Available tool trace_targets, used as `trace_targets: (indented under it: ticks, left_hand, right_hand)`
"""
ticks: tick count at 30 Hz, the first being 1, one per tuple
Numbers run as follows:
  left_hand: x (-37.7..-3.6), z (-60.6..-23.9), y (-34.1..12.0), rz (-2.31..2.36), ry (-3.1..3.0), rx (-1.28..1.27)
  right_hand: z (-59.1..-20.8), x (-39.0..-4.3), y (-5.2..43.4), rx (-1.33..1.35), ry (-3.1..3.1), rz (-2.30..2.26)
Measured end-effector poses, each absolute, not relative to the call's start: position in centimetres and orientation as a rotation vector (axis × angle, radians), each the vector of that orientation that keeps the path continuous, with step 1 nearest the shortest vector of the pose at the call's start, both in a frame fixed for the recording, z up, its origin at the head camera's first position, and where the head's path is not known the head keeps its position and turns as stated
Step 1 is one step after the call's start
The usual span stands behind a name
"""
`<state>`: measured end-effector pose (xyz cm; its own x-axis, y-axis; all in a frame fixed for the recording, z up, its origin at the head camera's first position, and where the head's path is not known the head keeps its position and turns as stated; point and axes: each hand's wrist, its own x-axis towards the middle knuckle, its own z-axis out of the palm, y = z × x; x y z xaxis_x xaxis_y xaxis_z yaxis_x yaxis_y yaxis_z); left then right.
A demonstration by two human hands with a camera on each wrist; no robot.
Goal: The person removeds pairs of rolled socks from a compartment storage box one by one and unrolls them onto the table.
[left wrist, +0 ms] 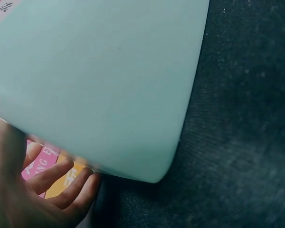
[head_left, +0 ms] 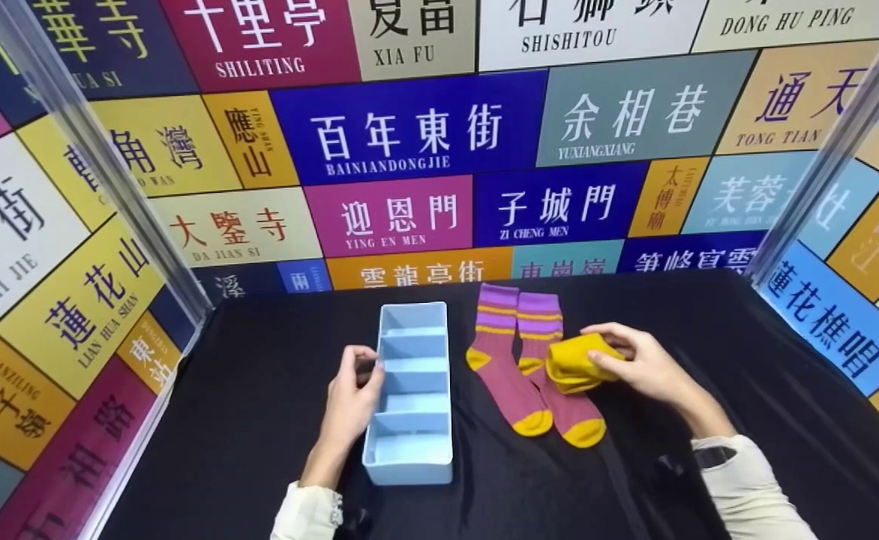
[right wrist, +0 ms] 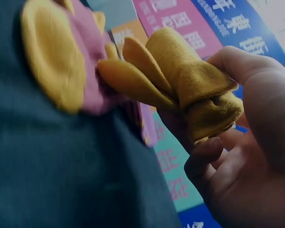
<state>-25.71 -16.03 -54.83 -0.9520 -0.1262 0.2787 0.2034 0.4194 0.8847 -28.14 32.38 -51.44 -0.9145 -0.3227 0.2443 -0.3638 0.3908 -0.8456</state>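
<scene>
A pale blue divided storage box (head_left: 407,472) with several compartments in a row stands on the table. My left hand (head_left: 353,386) is at its left wall, thumb and index fingertip at the rim. In the left wrist view the box's smooth side (left wrist: 99,85) hides part of that hand (left wrist: 52,194). My right hand (head_left: 646,367) holds a bundle of yellow socks (head_left: 578,364), folded up, between thumb and fingers. The right wrist view shows the bundle's folded layers (right wrist: 194,80) close up. Beneath it lies a pair of pink socks (head_left: 503,375) with purple striped cuffs and yellow toes.
A black cloth (head_left: 259,420) covers the table. Behind it rises a wall of coloured panels (head_left: 409,135) with Chinese lettering. Clear upright posts (head_left: 124,165) stand at the left and right corners.
</scene>
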Motion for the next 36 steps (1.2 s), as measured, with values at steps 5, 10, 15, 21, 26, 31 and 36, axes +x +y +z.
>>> trace_targets:
  ticks: [5, 10, 15, 21, 26, 31, 36]
  left_hand:
    - [-25.7, -54.3, -16.2, -1.436, -2.428, -0.081]
    - [-25.5, -52.5, -15.7, -1.093, -2.438, -0.162]
    - [-24.2, -49.9, -12.7, -0.893, -2.369, -0.368]
    - [-21.7, -46.2, -6.9, -0.928, -2.372, -0.707]
    - [-21.1, -44.8, -2.8, -1.003, -2.367, -0.877]
    - [-21.2, -45.5, 0.8, -0.962, -2.512, -0.951]
    - [-21.8, -47.7, 4.2, -0.953, -2.695, -0.983]
  right_hand:
    - [-52.2, -28.0, 34.0, 0.609, -2.644, 1.571]
    - [-52.8, -27.8, 34.8, 0.6, -2.66, 1.578]
    - [-53.0, -27.7, 35.5, 0.59, -2.684, 1.581]
    - [-53.2, -27.5, 36.6, 0.641, -2.695, 1.561]
    - [-53.8, -27.4, 36.7, 0.637, -2.66, 1.454]
    - [-54.4, -27.4, 36.3, 0.647, -2.574, 1.367]
    - [-54.5, -27.3, 36.1, 0.661, -2.626, 1.333]
